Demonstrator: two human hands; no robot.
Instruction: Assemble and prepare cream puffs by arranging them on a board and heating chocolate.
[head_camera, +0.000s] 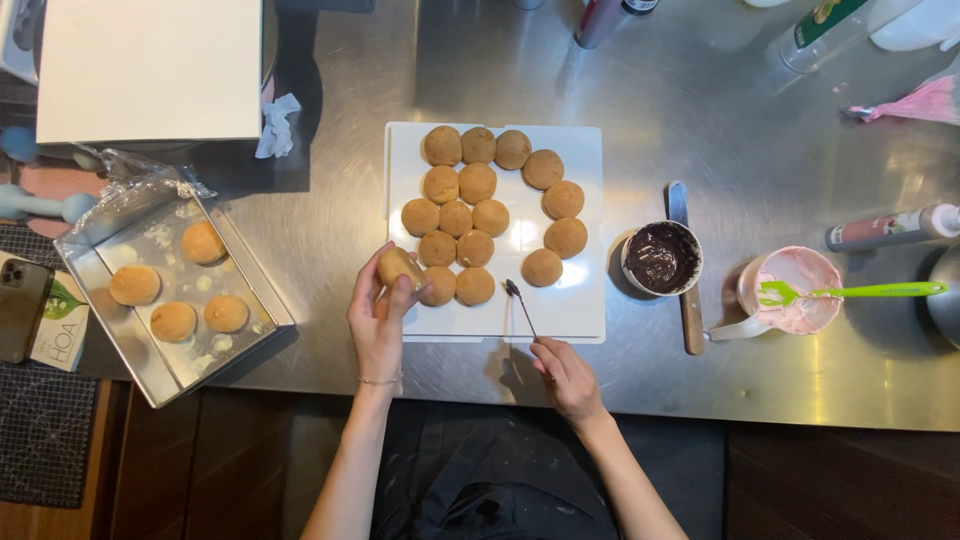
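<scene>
— So, what is the biggest thing you see?

— A shiny metal table (760, 160). On it, in the middle, lies a white board (580, 300) with lots of round golden buns (477, 183) sitting close together. To the left is a metal tray (100, 290) with four more buns (226, 313) and some clear wrap at its top end. A big white box (150, 70) sits above the tray.

— What is on the right?

— A small bowl of dark chocolate (661, 257) is just beside the board, with a flat tool's handle (691, 320) under it. Next to that is a cup of pink cream (795, 290) with a green spatula (850, 291) resting in it. A pink piping bag (915, 102) lies far up at the edge, and a tube (890, 228) lies near the cup.

— What are the hands doing?

— The left hand (377, 325) has its fingers curled around one bun (398, 266), holding it at the board's left edge, touching the bottom row of buns. The right hand (567, 378) pinches a thin little stick tool (520, 305) with a dark tip. The tip rests over the board, near the low buns.

— Any packs or labels?

— A small white and green pack (62, 322) lies at the far left, beside a dark phone (20, 308). A bottle with a green label (825, 28) lies at the top right.
</scene>
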